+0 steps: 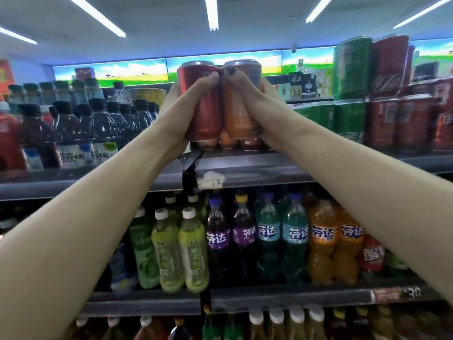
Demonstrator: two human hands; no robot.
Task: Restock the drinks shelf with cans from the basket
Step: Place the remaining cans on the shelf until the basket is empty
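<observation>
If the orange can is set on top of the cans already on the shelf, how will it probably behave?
The orange can looks tall and narrow, so standing on the lower cans it may tip if nudged. Its smooth metal side is probably slippery. It appears rigid in the right hand, with no dent visible, and would likely roll if it fell over.

Left hand (pixel 180 111) holds a red can (pixel 206 104), right hand (pixel 257 104) an orange can (pixel 239 104) (touching), above the shelf (pixel 257 168).
</observation>
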